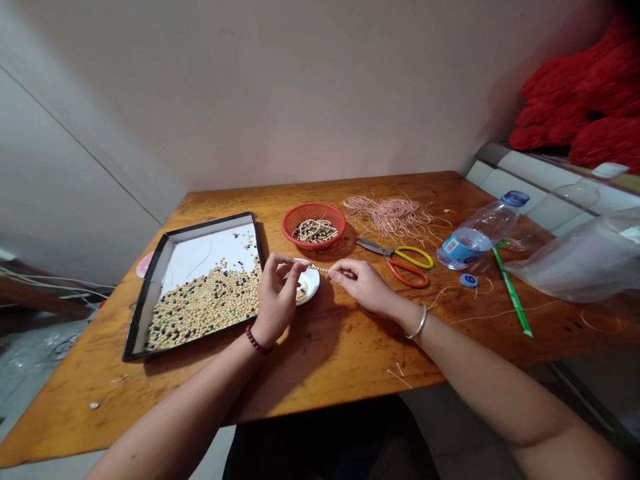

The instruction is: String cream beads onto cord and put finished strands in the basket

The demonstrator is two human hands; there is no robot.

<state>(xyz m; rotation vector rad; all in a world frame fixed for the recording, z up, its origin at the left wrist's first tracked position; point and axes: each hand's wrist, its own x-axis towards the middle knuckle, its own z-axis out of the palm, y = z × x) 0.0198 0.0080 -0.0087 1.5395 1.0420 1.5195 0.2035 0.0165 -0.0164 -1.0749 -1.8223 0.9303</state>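
Note:
A short string of pale beads (323, 269) stretches between my two hands, above a small white plate (313, 283) holding a few beads. My left hand (280, 290) pinches the string's left end, thumb against fingers, and partly hides the plate. At the right end, my right hand (363, 283) grips the string between thumb and fingertips. Left of my hands lies a black-edged tray (200, 243) with many pale beads (205, 300) and some black and green ones. Behind the plate, a red basket (314, 245) holds strung beads (315, 231).
Pink cord (387, 215) lies tangled at the back. Scissors (395, 255) with yellow and orange handles sit right of the basket. Further right are a water bottle (475, 233), a blue cap (469, 280), a green strip (513, 290) and a clear plastic bag (580, 260).

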